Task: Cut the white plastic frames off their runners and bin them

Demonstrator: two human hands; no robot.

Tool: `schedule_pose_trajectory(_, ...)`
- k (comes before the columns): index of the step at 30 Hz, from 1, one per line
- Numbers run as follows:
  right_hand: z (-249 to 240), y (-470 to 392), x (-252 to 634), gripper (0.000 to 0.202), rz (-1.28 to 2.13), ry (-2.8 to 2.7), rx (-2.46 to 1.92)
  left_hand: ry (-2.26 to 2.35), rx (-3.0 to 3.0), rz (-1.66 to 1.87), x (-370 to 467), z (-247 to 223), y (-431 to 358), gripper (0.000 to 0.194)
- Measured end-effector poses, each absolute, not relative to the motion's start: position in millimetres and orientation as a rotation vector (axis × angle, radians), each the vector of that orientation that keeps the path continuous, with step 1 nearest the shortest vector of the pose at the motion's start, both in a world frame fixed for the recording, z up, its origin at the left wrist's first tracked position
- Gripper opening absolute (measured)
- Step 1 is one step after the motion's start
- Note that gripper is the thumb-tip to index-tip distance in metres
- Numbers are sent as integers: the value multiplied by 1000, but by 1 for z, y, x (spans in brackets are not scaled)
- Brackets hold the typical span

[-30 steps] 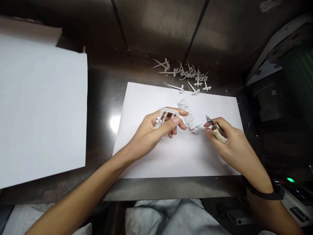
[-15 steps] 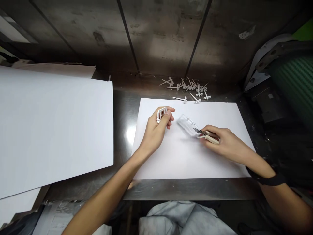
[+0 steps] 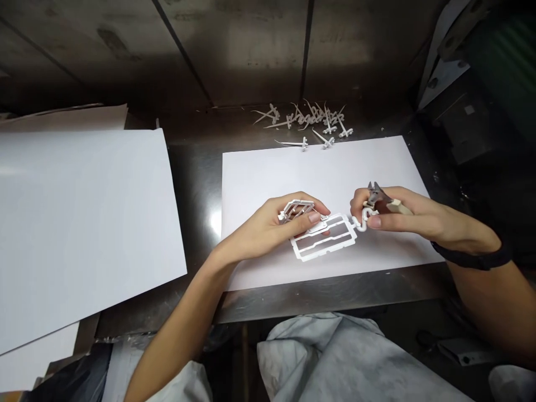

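Note:
In my left hand [image 3: 272, 226] is a small white plastic frame [image 3: 298, 208] with slats, the thumb pressed over it. A larger white plastic frame [image 3: 329, 250], with long openings and thin bars, extends from under those fingers over the white sheet. Its right end carries a curved, hook-shaped stem [image 3: 360, 224], pinched between the thumb and finger of my right hand [image 3: 414, 216]. The same right hand also holds cutting nippers [image 3: 377, 194], their metal jaws pointing up and apart, the pale handles partly hidden in the palm.
Cut-off white plastic sprues [image 3: 318, 116] lie in a heap behind the white sheet [image 3: 268, 173] on the metal bench [image 3: 196, 167]. Large white sheets [image 3: 84, 223] are stacked at the left. A metal panel [image 3: 243, 56] rises behind; dark machinery [image 3: 477, 128] stands at the right.
My left hand has come to the larger frame, its fingers now over the left end. My right hand has shifted right and turned, the nippers now pointing upward. The view has shifted.

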State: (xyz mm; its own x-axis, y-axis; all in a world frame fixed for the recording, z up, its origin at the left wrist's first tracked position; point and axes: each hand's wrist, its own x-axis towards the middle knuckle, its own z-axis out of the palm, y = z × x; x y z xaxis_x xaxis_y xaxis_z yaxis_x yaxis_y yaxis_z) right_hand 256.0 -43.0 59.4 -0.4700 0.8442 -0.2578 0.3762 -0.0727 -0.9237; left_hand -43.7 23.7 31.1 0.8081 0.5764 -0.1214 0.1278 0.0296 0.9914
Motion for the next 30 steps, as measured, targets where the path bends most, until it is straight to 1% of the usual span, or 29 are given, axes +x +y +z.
schedule_pose_trajectory(5,61,-48,261,19,1559,-1843,-1276,631,1564,407,-44,36,19,31)
schedule_pose_trajectory(12,66,-47,259,18,1557,-1868,-1328,615,1442,418,-45,38,20,33)
schedule_pose_trajectory(15,68,-44,257,16,1544,-1914,-1326,548,1397,320,-43,39,19,32)
schedule_pose_trajectory(18,65,-35,257,20,1512,-1942,-1235,469,1351,161,-39,39,14,36)
schedule_pose_trajectory(21,60,-27,257,22,1511,-1918,-1173,475,1260,147,-34,35,9,40)
schedule_pose_trajectory(24,56,-23,255,18,1400,-1813,-1264,517,1099,226,-31,30,7,36)
schedule_pose_trajectory(28,47,-23,252,13,1135,-1480,-1454,596,800,360,-29,27,7,38)
schedule_pose_trajectory(30,39,-23,252,14,1090,-1361,-1447,603,717,422,-29,26,9,37)
